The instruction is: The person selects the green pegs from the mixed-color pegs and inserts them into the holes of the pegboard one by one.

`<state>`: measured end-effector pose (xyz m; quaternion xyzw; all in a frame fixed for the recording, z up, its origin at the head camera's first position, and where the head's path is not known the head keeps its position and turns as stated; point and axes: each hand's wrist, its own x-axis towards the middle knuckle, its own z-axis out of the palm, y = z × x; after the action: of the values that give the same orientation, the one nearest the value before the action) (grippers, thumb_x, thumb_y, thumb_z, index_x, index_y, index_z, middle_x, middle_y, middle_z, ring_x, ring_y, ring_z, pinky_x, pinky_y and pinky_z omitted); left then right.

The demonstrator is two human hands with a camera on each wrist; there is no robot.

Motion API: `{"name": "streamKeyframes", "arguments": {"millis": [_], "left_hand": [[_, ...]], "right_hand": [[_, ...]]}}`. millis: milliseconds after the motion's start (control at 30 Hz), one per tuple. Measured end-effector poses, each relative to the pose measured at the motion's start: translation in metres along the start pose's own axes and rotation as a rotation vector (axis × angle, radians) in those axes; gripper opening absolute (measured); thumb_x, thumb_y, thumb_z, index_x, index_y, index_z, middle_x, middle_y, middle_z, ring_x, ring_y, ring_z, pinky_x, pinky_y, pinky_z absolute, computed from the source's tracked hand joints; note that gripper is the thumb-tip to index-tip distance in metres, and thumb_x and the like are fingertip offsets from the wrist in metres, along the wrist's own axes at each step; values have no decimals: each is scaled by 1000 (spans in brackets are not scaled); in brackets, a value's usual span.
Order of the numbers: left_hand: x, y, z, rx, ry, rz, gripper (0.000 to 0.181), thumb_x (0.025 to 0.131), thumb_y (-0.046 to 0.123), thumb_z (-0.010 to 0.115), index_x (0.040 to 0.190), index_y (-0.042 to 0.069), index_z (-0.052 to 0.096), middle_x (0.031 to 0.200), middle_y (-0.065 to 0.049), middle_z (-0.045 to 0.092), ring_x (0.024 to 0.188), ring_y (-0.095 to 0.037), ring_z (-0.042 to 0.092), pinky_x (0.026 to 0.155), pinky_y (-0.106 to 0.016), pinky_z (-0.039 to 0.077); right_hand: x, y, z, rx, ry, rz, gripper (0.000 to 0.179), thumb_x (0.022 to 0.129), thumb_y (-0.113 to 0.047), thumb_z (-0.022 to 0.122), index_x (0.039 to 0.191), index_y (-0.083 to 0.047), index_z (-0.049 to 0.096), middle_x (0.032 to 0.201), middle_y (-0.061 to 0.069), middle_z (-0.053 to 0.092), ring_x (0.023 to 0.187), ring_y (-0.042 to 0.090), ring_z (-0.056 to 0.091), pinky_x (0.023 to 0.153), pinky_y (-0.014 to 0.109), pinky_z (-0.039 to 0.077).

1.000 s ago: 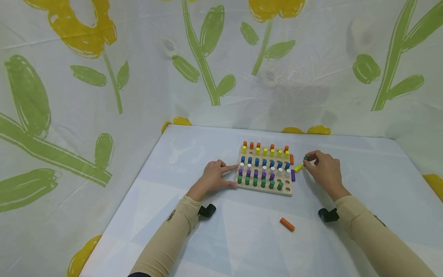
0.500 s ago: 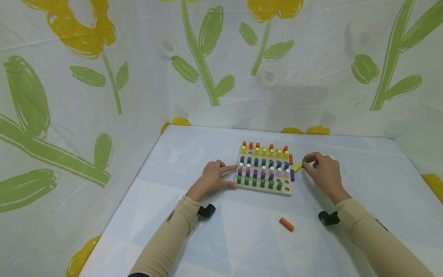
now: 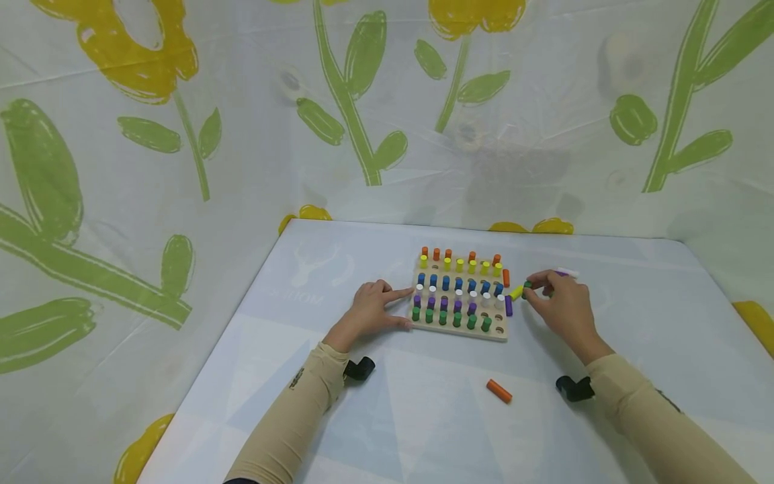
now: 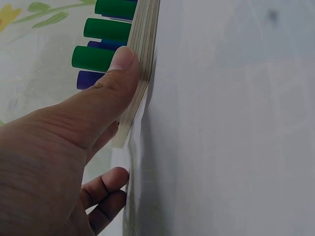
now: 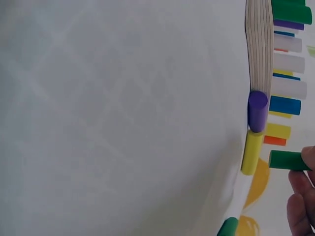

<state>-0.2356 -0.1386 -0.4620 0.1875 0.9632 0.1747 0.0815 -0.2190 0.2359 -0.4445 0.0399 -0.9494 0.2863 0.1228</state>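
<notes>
A wooden pegboard (image 3: 492, 336) carries rows of orange, yellow, blue, white, purple and green pegs, with some holes bare. My left hand (image 3: 370, 310) steadies its left side: the extended index finger touches the side edge, and the thumb (image 4: 110, 91) presses at the front corner. Just right of the board, my right hand (image 3: 568, 302) pinches a green peg (image 5: 286, 160) between thumb and fingers, above the table. Beneath it lie a yellow peg (image 5: 251, 153) and a purple peg (image 5: 258, 112), the purple one beside the board's edge. Another green peg (image 5: 228, 227) lies farther off.
An orange peg (image 3: 506, 277) lies against the board's right edge, and another orange peg (image 3: 499, 391) lies nearer me. Behind my right hand is a white peg (image 3: 570, 273), with something purple beside it. A flower-print curtain (image 3: 242, 168) surrounds the table.
My right hand has moved slightly left and towards me with the green peg, uncovering the white peg behind it. My left hand stays at the board.
</notes>
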Motion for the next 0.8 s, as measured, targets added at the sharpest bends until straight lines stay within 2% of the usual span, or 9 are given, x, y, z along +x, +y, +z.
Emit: {"name": "streamKeyframes", "arguments": {"millis": [567, 800], "left_hand": [[1, -1, 1, -8, 0, 1, 80, 81, 60, 79, 151, 34, 50, 110, -3, 46, 100, -21, 38, 95, -41, 33], [2, -1, 2, -15, 2, -2, 80, 80, 59, 79, 151, 35, 50, 109, -2, 45, 101, -22, 38, 98, -42, 32]], "right_hand": [[-7, -6, 5, 4, -10, -19, 24, 95, -17, 71, 111, -1, 68, 104, 18, 70, 94, 33, 58, 89, 56, 35], [-10, -9, 5, 0, -10, -42, 24, 93, -17, 73, 111, -1, 69, 101, 17, 70, 92, 31, 58, 76, 44, 45]]}}
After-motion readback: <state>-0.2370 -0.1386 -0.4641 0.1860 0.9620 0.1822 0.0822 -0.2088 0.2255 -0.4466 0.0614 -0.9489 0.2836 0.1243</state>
